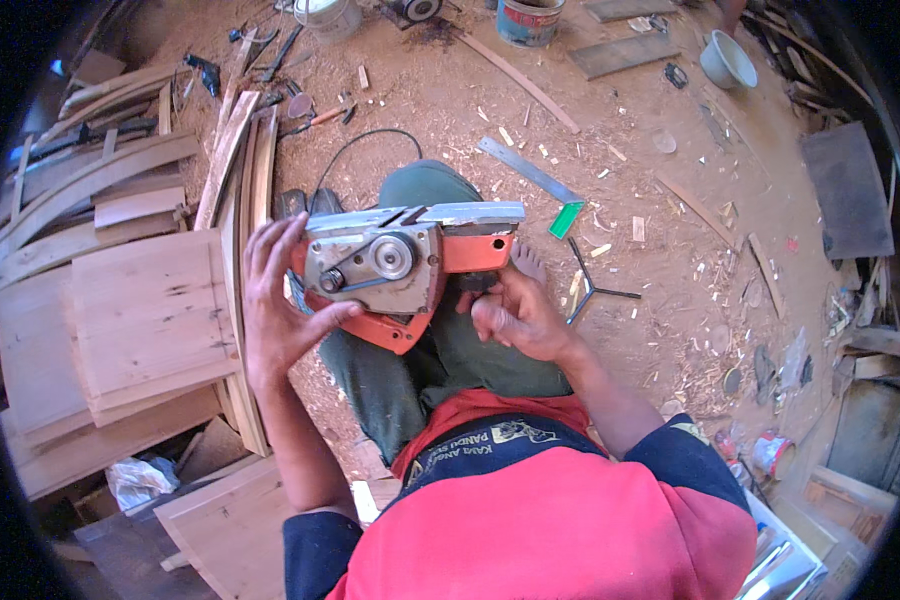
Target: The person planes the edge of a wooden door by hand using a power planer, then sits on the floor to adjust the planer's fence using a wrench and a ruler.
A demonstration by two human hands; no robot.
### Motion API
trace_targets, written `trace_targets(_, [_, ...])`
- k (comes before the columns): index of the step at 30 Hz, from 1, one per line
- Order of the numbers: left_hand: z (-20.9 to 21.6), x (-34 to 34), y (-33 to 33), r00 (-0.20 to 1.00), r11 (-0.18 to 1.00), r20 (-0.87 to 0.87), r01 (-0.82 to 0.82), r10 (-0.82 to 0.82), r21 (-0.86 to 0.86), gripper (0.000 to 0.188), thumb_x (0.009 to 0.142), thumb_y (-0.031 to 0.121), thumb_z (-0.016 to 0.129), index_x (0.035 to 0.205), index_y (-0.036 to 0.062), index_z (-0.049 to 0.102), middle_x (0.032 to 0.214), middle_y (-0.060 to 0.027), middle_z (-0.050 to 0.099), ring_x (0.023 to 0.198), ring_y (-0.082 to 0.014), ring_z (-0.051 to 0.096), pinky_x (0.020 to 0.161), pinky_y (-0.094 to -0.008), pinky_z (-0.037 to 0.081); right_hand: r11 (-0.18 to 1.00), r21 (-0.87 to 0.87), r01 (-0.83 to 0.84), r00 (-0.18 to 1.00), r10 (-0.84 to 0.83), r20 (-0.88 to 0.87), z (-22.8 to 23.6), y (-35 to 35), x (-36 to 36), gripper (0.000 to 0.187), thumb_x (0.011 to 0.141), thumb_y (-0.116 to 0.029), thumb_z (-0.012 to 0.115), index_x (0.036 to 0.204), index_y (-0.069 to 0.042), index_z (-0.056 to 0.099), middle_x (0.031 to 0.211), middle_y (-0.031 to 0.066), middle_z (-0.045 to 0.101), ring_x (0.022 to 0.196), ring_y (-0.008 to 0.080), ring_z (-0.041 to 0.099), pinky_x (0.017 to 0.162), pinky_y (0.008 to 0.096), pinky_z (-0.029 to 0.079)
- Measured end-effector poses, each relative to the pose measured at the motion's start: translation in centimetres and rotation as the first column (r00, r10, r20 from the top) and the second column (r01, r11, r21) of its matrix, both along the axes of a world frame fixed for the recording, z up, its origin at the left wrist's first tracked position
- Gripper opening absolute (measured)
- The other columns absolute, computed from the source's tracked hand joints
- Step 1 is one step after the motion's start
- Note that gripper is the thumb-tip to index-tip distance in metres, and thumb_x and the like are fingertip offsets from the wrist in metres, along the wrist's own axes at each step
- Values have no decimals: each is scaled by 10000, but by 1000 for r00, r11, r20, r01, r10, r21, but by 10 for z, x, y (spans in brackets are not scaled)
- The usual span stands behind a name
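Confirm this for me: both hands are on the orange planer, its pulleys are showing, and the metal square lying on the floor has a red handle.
Not quite: in the head view the metal square has a green handle, not red. The left hand and right hand are on the orange planer, its pulleys showing.

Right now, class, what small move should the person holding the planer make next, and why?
Perhaps turn the black knob slightly: the right grip is on it, and the left grip holds the planer at its other end. The exposed pulley calls for care.
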State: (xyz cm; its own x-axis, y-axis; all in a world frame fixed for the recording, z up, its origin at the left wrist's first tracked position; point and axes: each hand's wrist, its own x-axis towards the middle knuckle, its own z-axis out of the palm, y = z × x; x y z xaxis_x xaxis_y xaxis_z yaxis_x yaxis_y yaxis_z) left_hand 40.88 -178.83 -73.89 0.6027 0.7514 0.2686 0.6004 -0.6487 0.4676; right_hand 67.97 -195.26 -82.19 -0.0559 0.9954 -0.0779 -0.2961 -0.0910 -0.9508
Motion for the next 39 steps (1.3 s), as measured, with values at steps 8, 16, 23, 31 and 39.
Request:
trace_targets(8, [-10, 14, -64, 970, 952, 8, -241, 244, 189, 1043, 501, 557, 932, 1359, 60, 608, 1287, -137, 609, 1265, -347, 509, 1072, -501, 428, 970, 151, 193, 835, -243, 494, -16, 9, 1, 333, 1035, -329, 574, 1122, -7, 592, 754, 87, 629, 548, 115, 534, 508, 285, 421])
trace_targets(16, [-17, 13, -57, 956, 951, 72, -292, 285, 103, 1047, 536, 549, 925, 1391, 49, 587, 1379, -161, 583, 1305, -371, 485, 1117, -507, 393, 930, 271, 249, 645, -367, 670, 11, 32, 3, 302, 925, -262, 731, 1011, 21, 669, 714, 116, 652, 611, 182, 631, 560, 345, 481])
trace_targets(23, [-22, 15, -63, 947, 946, 96, -313, 305, 80, 1059, 533, 539, 932, 1405, 53, 577, 1409, -158, 566, 1343, -383, 460, 1126, -520, 388, 857, 329, 398, 355, -474, 806, 14, 20, -11, 374, 843, -348, 788, 950, -15, 656, 825, 206, 642, 725, 433, 642, 633, 491, 504])
trace_targets(31, [-25, 14, -62, 940, 944, 127, -326, 318, 47, 1065, 515, 515, 939, 1409, 63, 574, 1426, -151, 549, 1365, -389, 437, 1132, -526, 385, 973, -230, -7, 998, -8, -64, 3, 18, 17, 473, 1054, -405, 510, 1372, -57, 464, 803, 23, 594, 580, 78, 587, 433, 186, 373])
trace_targets(39, [-29, 12, -57, 938, 950, 157, -312, 308, 3, 1075, 516, 518, 937, 1421, 71, 566, 1452, -151, 530, 1380, -388, 428, 1142, -517, 381, 971, -17, 237, 942, -226, 247, -23, 30, 6, 414, 948, -443, 684, 1043, -39, 673, 710, 35, 599, 570, 154, 589, 521, 320, 437])
